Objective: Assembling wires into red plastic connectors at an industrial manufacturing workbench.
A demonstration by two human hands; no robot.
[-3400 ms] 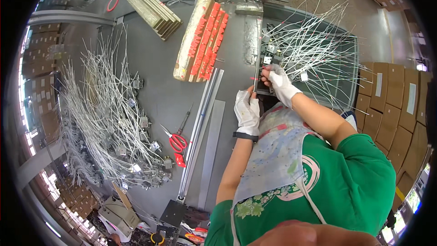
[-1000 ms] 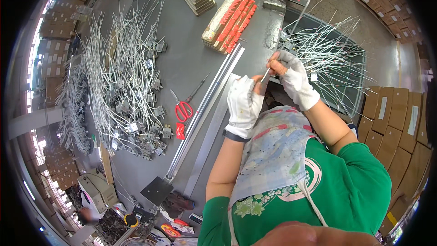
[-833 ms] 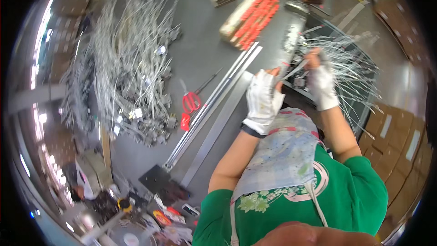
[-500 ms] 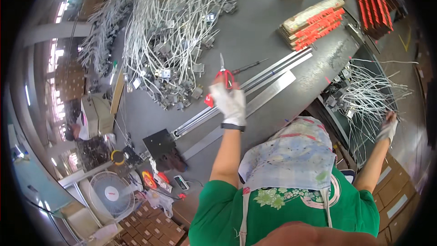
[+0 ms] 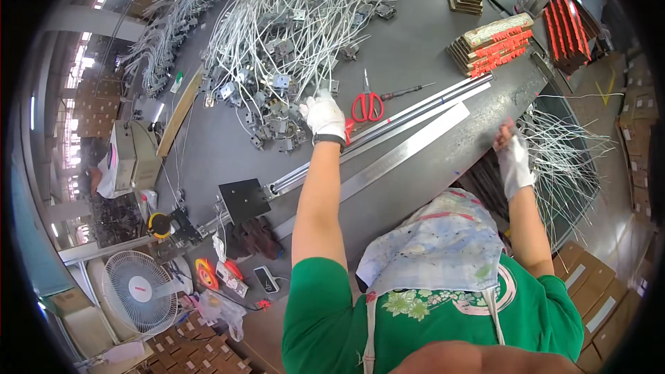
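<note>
My left hand (image 5: pixel 323 116), in a white glove, reaches the near edge of a heap of small metal boxes with white cables (image 5: pixel 277 83). Its fingers look apart, and I see nothing held in them. Red-handled scissors (image 5: pixel 367 102) lie just right of this hand, and a small red item (image 5: pixel 349 129) is beside its wrist. My right hand (image 5: pixel 514 159), gloved with bare fingertips, hovers at the table's right edge with fingers loosely bent and nothing visible in them. Beside it, a dark bin (image 5: pixel 594 190) holds more cabled boxes.
A screwdriver (image 5: pixel 409 91), metal rails (image 5: pixel 422 109) and a flat metal strip (image 5: pixel 415 149) lie across the table. Stacked strips with red edges (image 5: pixel 495 41) stand at the far right. At lower left are a black plate (image 5: pixel 244 201), a phone (image 5: pixel 265 280) and a fan (image 5: pixel 140 289).
My left hand has moved left and away from me, from beside the scissors to the heap. My right hand has come left from the bin's cables to the table edge. The view has shifted.
</note>
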